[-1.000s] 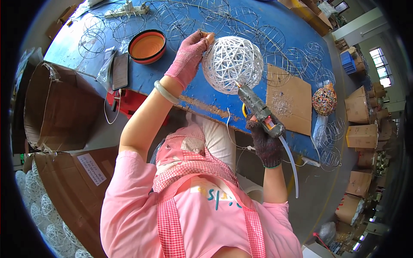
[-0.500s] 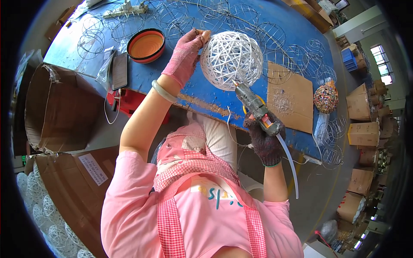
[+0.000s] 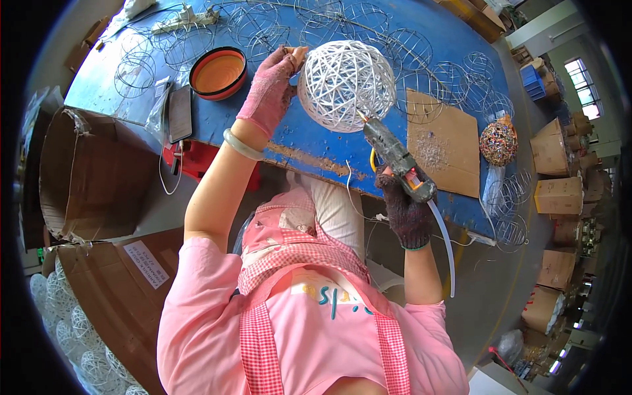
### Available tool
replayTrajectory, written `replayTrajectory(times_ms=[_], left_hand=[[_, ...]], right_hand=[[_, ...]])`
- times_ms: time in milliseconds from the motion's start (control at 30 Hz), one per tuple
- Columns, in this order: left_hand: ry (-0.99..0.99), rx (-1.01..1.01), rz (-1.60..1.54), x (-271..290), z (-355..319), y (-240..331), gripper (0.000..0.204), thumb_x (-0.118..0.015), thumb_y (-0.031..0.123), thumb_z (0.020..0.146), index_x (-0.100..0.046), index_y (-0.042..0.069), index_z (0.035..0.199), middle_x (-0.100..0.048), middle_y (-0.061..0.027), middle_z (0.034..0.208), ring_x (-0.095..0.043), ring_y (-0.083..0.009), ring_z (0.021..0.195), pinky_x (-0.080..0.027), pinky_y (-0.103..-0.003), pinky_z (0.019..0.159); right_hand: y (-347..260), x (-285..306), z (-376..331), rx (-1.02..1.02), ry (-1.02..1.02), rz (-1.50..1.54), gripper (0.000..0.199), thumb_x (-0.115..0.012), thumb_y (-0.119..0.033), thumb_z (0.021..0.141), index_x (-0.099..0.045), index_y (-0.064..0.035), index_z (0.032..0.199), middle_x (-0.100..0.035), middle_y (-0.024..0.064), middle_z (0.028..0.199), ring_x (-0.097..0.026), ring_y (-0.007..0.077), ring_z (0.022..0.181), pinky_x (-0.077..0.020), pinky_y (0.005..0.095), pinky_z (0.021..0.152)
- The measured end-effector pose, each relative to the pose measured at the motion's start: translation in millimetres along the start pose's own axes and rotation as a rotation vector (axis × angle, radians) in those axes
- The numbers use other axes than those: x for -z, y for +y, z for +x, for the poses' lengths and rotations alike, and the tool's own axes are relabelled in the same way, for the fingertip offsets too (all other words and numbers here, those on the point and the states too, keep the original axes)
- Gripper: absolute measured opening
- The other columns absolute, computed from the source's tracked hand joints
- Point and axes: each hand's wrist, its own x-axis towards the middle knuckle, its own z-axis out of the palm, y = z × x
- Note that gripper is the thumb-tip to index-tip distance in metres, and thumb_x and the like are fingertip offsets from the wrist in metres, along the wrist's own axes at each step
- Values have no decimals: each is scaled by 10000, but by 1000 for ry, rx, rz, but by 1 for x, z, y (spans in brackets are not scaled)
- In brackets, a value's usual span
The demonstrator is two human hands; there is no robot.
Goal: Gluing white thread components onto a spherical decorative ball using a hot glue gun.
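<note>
Left hand (image 3: 271, 82), pink glove with bare fingertips: closed in a pinch on the left rim of the white ball (image 3: 347, 85), an open lattice of strips. Right hand (image 3: 406, 210), dark glove: wrapped around the grip of the glue gun (image 3: 395, 150).

Key relation: ball lies directly right of the left hand, touching it; from the right hand it lies ahead and to the left, with the gun bridging the gap. Left hand nearer. Ball is round, no long axis; the gun's runs from its rear, near the right hand, forward-left to the nozzle (image 3: 362, 116) at the ball's lower right side. Nozzle touching or just short: cannot tell.

Farther out: ball sits over the desk (image 3: 212, 120), inward of its near edge; resting or held clear, cannot tell. Cardboard sheet (image 3: 451, 148) right of the ball, by that edge. Bowl (image 3: 219, 74) left of the left hand. Wire frames (image 3: 451, 82) toward the far side.
</note>
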Motion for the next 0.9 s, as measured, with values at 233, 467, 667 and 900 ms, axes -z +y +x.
replayTrajectory(times_ms=[233,467,667,900], left_hand=[[-35,20,-33,5,-8,3,316,-428,207,1119,-535,2,1334,-640,-104,1299,-653,-201,1141,-559,-342,956],[-102,26,-295,19,-1,-6,190,-512,173,1097,-592,18,1172,-682,-64,1092,-683,-166,972,-598,-338,842],[-68,48,-348,27,-6,-20,175,-512,181,1097,-575,29,1155,-677,-68,1088,-681,-179,976,-593,-358,872],[-81,86,-371,29,-10,-29,182,-499,210,1103,-580,50,1137,-685,-66,1112,-680,-188,978,-595,-379,863]], right_hand=[[10,-6,1,129,72,-117,357,-888,-227,817,-716,8,1024,-757,115,858,-743,228,771,-578,334,704],[-13,7,-7,-170,55,322,274,-836,-206,873,-710,-24,1034,-751,76,902,-726,199,809,-564,319,725],[1,8,-9,-54,-120,201,270,-758,-187,955,-678,-17,1150,-727,61,1044,-678,146,949,-541,309,833],[12,4,-13,-58,-143,118,253,-730,-189,975,-658,-21,1149,-714,49,1034,-676,149,959,-536,310,842]])
